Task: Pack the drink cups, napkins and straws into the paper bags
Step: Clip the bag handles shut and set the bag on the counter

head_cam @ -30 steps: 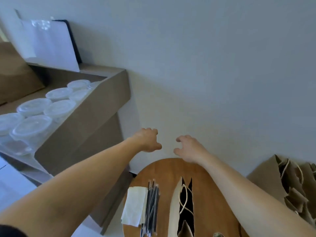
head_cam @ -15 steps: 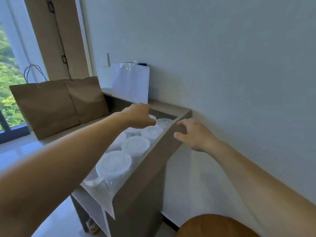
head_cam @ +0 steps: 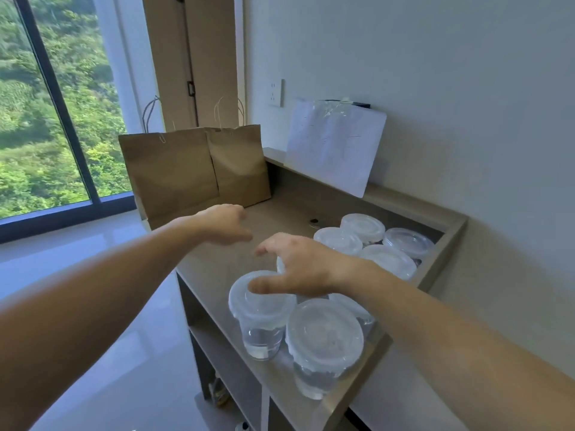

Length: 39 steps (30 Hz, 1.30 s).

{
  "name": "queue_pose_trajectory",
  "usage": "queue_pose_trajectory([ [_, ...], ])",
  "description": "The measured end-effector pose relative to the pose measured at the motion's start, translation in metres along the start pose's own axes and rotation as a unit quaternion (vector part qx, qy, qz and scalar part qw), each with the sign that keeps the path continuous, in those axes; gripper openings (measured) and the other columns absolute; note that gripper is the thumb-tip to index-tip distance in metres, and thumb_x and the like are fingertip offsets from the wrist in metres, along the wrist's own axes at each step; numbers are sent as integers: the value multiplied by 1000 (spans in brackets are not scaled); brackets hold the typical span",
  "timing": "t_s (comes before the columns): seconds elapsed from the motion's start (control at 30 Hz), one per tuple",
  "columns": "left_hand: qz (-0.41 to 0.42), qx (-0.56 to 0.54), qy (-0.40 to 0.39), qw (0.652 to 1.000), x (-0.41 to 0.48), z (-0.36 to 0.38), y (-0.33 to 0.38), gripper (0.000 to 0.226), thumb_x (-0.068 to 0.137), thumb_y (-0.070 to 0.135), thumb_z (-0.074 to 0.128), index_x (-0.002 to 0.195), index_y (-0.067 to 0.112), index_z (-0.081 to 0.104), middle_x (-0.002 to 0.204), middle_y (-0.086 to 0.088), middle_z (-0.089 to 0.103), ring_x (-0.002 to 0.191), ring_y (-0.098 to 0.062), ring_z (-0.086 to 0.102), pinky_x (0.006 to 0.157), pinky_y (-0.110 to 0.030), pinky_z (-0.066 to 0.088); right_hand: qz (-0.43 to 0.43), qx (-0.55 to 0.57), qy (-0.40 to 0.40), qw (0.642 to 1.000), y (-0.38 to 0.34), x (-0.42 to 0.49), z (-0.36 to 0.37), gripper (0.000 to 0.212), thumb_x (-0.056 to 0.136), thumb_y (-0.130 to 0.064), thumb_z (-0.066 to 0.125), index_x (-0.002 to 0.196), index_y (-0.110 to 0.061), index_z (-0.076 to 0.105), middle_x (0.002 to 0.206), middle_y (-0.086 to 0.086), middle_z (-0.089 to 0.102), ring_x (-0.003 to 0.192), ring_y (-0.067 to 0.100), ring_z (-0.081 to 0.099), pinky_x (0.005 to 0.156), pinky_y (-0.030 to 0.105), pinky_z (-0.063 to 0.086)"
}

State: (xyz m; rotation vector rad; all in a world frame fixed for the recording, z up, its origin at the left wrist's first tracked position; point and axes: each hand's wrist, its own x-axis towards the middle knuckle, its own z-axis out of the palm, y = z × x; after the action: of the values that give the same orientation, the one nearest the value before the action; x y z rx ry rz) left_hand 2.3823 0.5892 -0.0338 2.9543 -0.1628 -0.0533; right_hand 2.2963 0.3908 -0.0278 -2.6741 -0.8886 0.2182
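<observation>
On counter [head_cam: 280, 209]: at least seven lidded drink cups [head_cam: 323, 331], nearest two holding clear liquid. At far end: two upright paper bags [head_cam: 174, 172]. Spread, gripping nothing: right hand [head_cam: 298, 269] over cups, left hand [head_cam: 224, 223] beside.

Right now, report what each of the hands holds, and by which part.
Nothing is held. The left hand hangs open; the right hand spreads open above a clear lidded plastic cup, not gripping it.

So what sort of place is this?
Likely a room staged as a takeaway drink-packing spot: lidded clear cups crowd a wooden counter, two brown paper bags stand at its far end, beside a large window.
</observation>
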Motion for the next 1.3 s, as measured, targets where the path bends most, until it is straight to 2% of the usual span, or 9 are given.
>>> queue_pose_trajectory([
  [0.13, -5, -21, -3, 1000, 7, 12, -12, 64, 85, 42, 63, 142, 19, 44, 141, -2, 48, 125, -23, 48, 84, -28, 39, -14, -99, -72, 992, -10, 11, 16, 105, 59, -83, 65, 146, -35, 33, 143, -11, 42, 131, 15, 41, 104, 34, 38],
  [0.27, 1, -24, -4, 1000, 13, 17, -8, 65, 86, 43, 62, 143, 20, 44, 143, -2, 47, 127, -23, 47, 85, -28, 40, -10, -143, -103, 984, -5, 17, 28, 116, 50, -80, 72, 147, -38, 22, 142, -9, 40, 128, 22, 38, 103, 38, 39],
  [0.43, 17, -22, 5, 1000, 19, 11, -2, 63, 86, 41, 63, 142, 18, 45, 142, -3, 49, 127, -24, 48, 93, -31, 43, -32, -121, -39, 991, -9, 15, 28, 99, 63, -62, 77, 145, -37, 29, 135, -6, 44, 123, 21, 39, 103, 37, 39],
  [0.53, 32, -30, 26, 999, 20, -7, 6, 60, 85, 42, 64, 138, 19, 49, 135, -1, 54, 122, -24, 52, 97, -37, 46, -20, -39, 20, 999, -13, 3, 1, 93, 65, -53, 79, 143, -37, 32, 128, -9, 42, 115, 14, 43, 91, 31, 42],
  [0.7, 87, -53, 49, 994, 16, -45, 41, 57, 74, 55, 60, 115, 16, 61, 101, 4, 61, 92, -18, 57, 70, -31, 43, 4, 63, 151, 987, -8, -48, -61, 92, 65, -44, 84, 142, -38, 34, 131, -13, 43, 113, 7, 47, 87, 20, 43],
  [0.97, 216, -81, 70, 970, -21, -34, 184, 56, 90, 40, 62, 138, 16, 49, 141, -4, 53, 125, -23, 51, 102, -36, 41, 156, 39, 246, 956, 45, -197, -94, 95, 63, -46, 87, 144, -36, 38, 138, -15, 43, 117, 0, 43, 91, 21, 38],
  [1.13, 287, -76, 33, 954, -74, 11, 304, 59, 86, 40, 63, 138, 15, 51, 140, -3, 55, 119, -23, 56, 97, -33, 42, 276, 46, 250, 927, 84, -317, -74, 100, 52, -57, 81, 141, -40, 39, 132, -13, 46, 121, 9, 48, 99, 33, 45],
  [1.23, 319, -63, -9, 946, -111, 56, 368, 63, 84, 40, 64, 141, 17, 48, 140, -4, 54, 110, -23, 59, 94, -31, 45, 340, 33, 236, 910, 108, -383, -47, 105, 46, -64, 75, 141, -40, 37, 129, -13, 46, 118, 9, 49, 94, 31, 46],
  [1.3, 342, -60, -59, 936, -137, 97, 402, 64, 84, 41, 65, 142, 18, 46, 142, -4, 52, 120, -23, 55, 100, -35, 45, 376, 25, 222, 899, 124, -423, -23, 104, 50, -62, 77, 142, -38, 36, 129, -12, 45, 115, 10, 49, 89, 30, 44],
])
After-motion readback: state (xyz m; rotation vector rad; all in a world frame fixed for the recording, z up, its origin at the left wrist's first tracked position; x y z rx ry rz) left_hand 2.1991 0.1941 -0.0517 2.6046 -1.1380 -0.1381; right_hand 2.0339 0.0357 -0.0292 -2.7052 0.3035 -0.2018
